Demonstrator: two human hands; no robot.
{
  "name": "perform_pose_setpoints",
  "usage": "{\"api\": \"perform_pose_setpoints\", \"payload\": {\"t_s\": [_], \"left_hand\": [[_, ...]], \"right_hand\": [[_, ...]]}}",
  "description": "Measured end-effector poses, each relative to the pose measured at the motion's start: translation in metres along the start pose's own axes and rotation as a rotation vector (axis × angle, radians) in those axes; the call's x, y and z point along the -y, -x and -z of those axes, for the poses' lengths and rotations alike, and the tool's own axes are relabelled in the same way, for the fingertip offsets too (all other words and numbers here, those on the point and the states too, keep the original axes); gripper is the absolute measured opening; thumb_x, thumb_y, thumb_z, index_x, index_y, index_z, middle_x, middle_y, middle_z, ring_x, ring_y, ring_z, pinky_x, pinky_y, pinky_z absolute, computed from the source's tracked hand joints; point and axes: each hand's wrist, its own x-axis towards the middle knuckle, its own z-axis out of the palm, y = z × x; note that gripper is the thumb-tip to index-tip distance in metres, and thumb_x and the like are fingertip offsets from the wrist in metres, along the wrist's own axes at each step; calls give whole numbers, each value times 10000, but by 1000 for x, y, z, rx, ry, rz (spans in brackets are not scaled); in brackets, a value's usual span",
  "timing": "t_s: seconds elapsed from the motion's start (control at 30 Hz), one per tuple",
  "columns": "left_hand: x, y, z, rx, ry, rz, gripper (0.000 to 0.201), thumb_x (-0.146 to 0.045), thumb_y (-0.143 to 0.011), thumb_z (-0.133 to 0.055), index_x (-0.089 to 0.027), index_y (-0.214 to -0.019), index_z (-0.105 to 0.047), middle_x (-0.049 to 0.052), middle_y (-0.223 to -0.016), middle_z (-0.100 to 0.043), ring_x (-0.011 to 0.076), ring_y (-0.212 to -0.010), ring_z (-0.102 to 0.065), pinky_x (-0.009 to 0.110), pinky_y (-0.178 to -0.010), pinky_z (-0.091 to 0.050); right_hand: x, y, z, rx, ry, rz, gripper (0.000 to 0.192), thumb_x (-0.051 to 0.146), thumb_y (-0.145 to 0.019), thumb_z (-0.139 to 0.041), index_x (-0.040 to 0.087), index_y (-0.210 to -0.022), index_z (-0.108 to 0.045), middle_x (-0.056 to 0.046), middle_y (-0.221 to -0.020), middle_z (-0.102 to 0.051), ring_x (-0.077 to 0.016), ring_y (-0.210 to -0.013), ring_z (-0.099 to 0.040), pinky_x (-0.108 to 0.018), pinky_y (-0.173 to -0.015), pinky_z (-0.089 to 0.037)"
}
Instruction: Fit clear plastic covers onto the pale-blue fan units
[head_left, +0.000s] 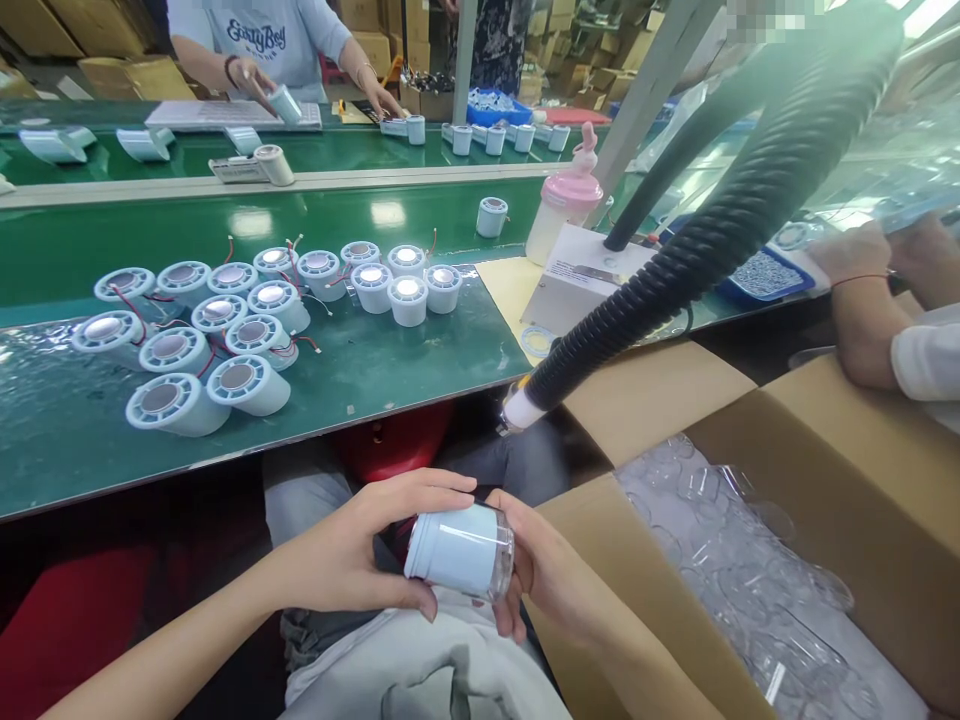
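Over my lap I hold a pale blue cylindrical part (456,548) with a clear plastic cap on its right end. My left hand (352,555) wraps around its left side, thumb underneath. My right hand (551,575) grips the clear capped end. On the green workbench (390,370) beyond my hands lie several matching pale blue round housings (247,385) with shiny centres and red wires. A black ribbed hose (675,270) with a white nozzle ends just above my hands.
An open cardboard box (847,470) of clear plastic caps (735,560) stands at my right. A pink-topped bottle (564,205) and a white stand sit on the bench. Another person's arm (870,300) rests at the right; a person across the conveyor handles parts (285,103).
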Motion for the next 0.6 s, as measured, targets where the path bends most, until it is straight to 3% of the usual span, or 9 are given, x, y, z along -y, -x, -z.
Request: {"api": "perform_pose_setpoints", "payload": {"t_s": [0.13, 0.27, 0.33, 0.47, 0.6], "left_hand": [[-1, 1, -1, 3, -3, 12, 769, -230, -684, -796, -362, -1342, -421, 85, -1406, -468, 292, -1263, -471, 441, -1042, -391], [0, 3, -1, -5, -7, 28, 732, -270, -703, -782, -359, -1337, -427, 94, -1408, -464, 299, -1264, -470, 452, -1036, -393], [1, 4, -1, -7, -5, 37, 726, -281, -708, -777, -356, -1339, -426, 95, -1410, -463, 299, -1270, -464, 451, -1034, -396], [3, 1, 1, -8, -5, 65, 744, -296, -698, -781, -327, -1349, -423, 99, -1392, -490, 298, -1275, -458, 446, -1047, -385], [0, 1, -3, -48, -27, 145, 678, -254, -694, -776, -265, -1304, -479, 109, -1330, -541, 290, -1222, -507, 420, -1032, -405]], "right_hand": [[-1, -2, 1, 31, -93, -173, 585, 711, -789, -398, 146, -856, -532, -29, -506, -648, -90, -299, -530, -124, -254, -363], [-1, -3, 1, 15, -122, -319, 773, 599, -923, -93, 75, -697, -615, -51, -469, -603, -68, -278, -511, -115, -231, -303], [-1, -3, 1, 22, -128, -337, 846, 586, -930, -26, 67, -630, -624, -47, -460, -586, -59, -272, -501, -116, -225, -287], [-2, -6, 0, 53, -160, -319, 858, 607, -923, -24, 87, -552, -598, -26, -433, -557, -45, -255, -471, -109, -226, -280], [-6, -9, 5, -12, -167, -282, 713, 598, -930, -119, 117, -688, -586, -24, -436, -585, -66, -261, -480, -116, -246, -300]]}}
